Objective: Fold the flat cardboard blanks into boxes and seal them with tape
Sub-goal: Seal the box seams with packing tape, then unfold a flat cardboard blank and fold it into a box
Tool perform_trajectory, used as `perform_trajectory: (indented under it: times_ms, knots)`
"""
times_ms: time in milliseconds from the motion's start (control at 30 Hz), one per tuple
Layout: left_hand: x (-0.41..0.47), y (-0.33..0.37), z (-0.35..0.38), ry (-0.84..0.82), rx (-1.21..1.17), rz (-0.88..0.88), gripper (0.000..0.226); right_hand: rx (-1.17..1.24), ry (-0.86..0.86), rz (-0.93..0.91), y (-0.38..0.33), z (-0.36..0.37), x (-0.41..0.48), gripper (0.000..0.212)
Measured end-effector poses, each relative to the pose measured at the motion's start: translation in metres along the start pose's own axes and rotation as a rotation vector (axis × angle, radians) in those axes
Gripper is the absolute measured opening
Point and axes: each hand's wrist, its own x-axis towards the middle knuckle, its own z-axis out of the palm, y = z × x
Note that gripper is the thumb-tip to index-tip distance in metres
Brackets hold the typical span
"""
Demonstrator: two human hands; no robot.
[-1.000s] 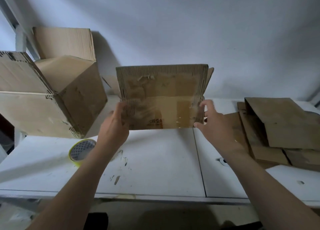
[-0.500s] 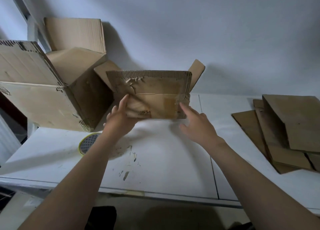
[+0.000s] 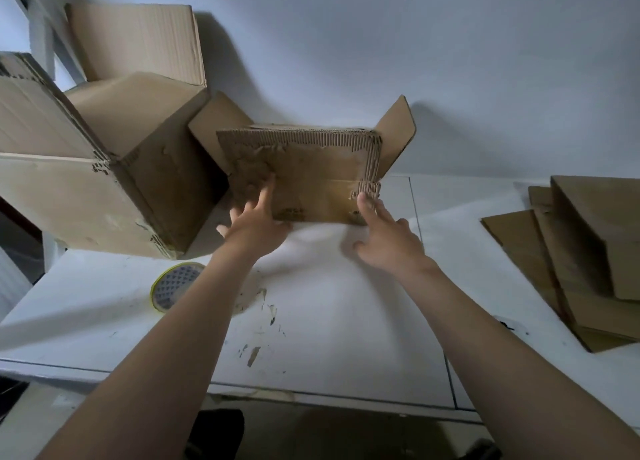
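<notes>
A small worn cardboard box [image 3: 311, 175] stands on the white table [image 3: 346, 303] near the wall, its flaps spread open at the top and sides. My left hand [image 3: 254, 222] lies with straight fingers against the box's near face at the lower left. With its fingers extended, my right hand [image 3: 381, 241] touches the lower right corner of that same face. A roll of yellow tape [image 3: 173, 284] lies flat on the table to the left of my left forearm. Flat cardboard blanks [image 3: 581, 258] are stacked at the right.
A large open cardboard box [image 3: 104, 168] lies tilted at the left, close beside the small box. The wall rises right behind the table. The table's front edge [image 3: 311, 394] runs below my arms.
The small box went from held up in both hands to standing on the table further back and left. Both hands loosened from gripping its sides to touching its near face.
</notes>
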Motion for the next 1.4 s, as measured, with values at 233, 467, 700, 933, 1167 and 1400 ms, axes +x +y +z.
perform_trajectory:
  times_ms: [233,467,700,933,1167,1400]
  knots:
    - [-0.034,0.024,0.012,-0.021,0.116,0.245,0.097,0.024,-0.041,-0.024,0.040,-0.021,-0.047,0.090]
    - [-0.095,0.129,0.061,-0.011,0.170,0.528,0.091,0.028,0.097,0.129,0.138,-0.067,-0.106,0.074]
    - [-0.115,0.245,0.095,-0.100,0.200,0.671,0.084,-0.051,0.218,0.280,0.233,-0.103,-0.162,0.058]
    - [-0.125,0.335,0.144,-0.228,0.153,0.739,0.062,0.019,0.219,0.466,0.315,-0.128,-0.180,0.056]
    - [-0.133,0.394,0.180,-0.297,0.114,0.778,0.083,0.084,0.153,0.623,0.371,-0.127,-0.186,0.060]
    - [-0.137,0.422,0.195,-0.340,-0.716,0.377,0.038,0.251,0.168,0.545,0.392,-0.120,-0.188,0.058]
